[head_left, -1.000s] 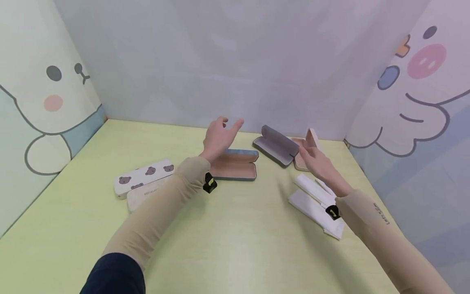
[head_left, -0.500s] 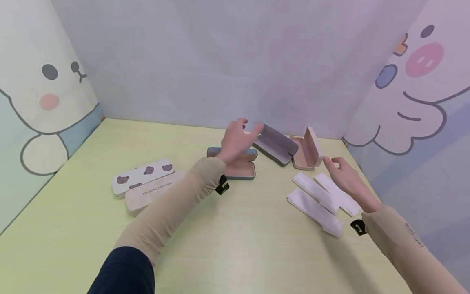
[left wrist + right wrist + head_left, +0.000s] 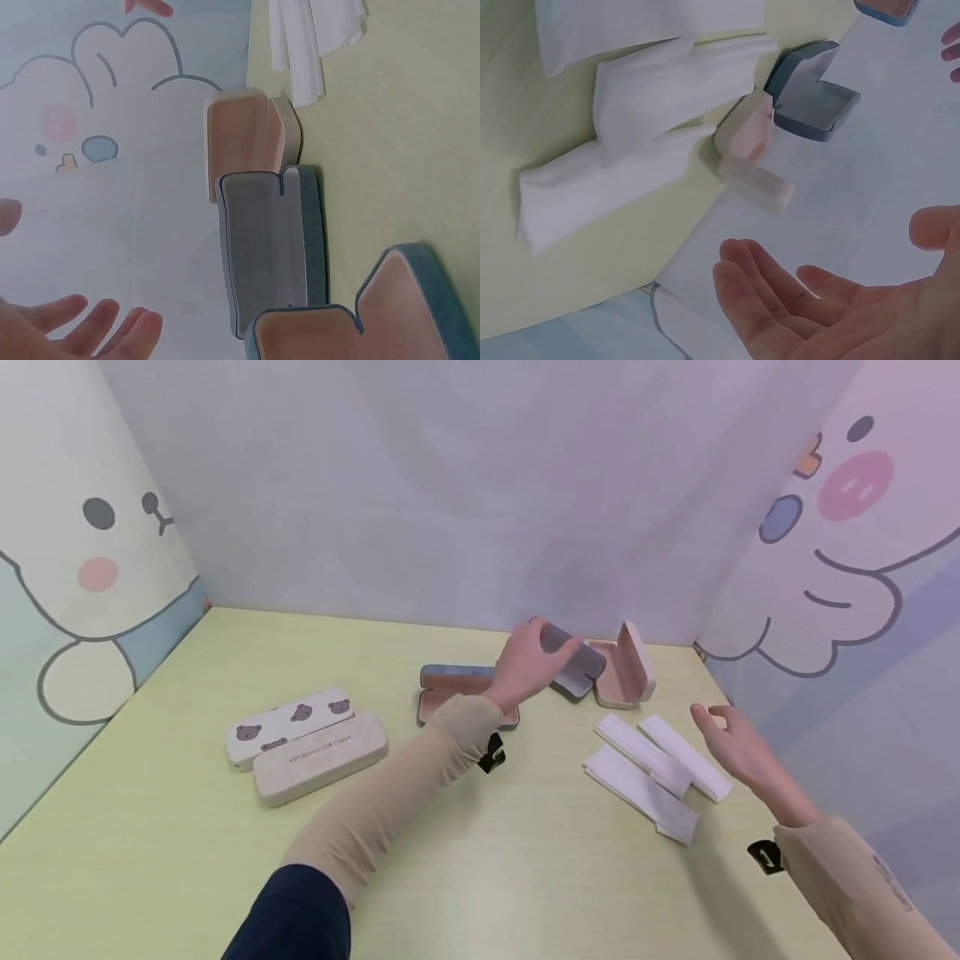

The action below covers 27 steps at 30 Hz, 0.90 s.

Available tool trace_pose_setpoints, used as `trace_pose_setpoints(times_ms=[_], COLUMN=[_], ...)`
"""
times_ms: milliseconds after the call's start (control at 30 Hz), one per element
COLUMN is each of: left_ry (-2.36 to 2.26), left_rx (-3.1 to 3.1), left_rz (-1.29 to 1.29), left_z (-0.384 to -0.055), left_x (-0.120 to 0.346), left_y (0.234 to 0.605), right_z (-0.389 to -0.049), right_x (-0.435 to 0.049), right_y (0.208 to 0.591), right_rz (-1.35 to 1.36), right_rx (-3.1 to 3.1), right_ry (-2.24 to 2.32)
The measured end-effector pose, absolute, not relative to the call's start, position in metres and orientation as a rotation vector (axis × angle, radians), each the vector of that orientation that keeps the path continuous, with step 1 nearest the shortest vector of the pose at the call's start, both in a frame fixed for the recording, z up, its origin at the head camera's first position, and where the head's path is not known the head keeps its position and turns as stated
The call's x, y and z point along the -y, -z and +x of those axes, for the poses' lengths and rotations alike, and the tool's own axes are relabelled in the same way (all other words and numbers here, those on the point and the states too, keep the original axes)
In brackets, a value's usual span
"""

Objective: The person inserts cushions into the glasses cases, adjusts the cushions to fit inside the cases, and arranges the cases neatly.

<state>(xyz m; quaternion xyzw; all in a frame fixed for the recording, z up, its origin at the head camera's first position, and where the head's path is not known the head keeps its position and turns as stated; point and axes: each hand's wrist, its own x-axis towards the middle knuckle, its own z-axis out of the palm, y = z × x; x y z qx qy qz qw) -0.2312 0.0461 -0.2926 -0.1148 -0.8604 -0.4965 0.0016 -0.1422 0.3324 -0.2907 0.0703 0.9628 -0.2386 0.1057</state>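
My left hand [image 3: 525, 667] hovers at the opened grey eyeglass case [image 3: 579, 685], covering part of it in the head view. In the left wrist view its relaxed fingers [image 3: 135, 334] are spread apart with nothing between them, beside the cases. Left of the grey case stands an opened blue case with a pinkish lining [image 3: 441, 703], partly hidden behind my left wrist. Right of it is an opened pale pink case [image 3: 617, 681], lid upright. My right hand [image 3: 738, 745] is raised beside the white folded cloths [image 3: 637, 789], holding nothing, its fingers loosely bent in the right wrist view.
Two closed cases lie at the left of the table, a white one with bear prints [image 3: 288, 720] and a beige one with lettering [image 3: 318, 764]. A grey-white backdrop [image 3: 420, 510] closes off the back, with cartoon-printed panels on both sides.
My left hand has moved right, from the blue case to the grey one. My right hand has drawn away from the pink case, right and towards me, and the cloths show more fully.
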Motion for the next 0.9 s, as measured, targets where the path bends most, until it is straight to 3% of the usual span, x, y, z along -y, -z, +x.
trace_pose_setpoints(times_ms=[900], left_ry=[1.085], left_rx=[3.016], left_rz=[-0.734], left_z=[-0.225], left_x=[-0.086], left_y=[0.348], right_z=[-0.105], right_x=[-0.354], right_y=[0.327], right_rz=[0.285], right_rx=[-2.826], right_ry=[0.587])
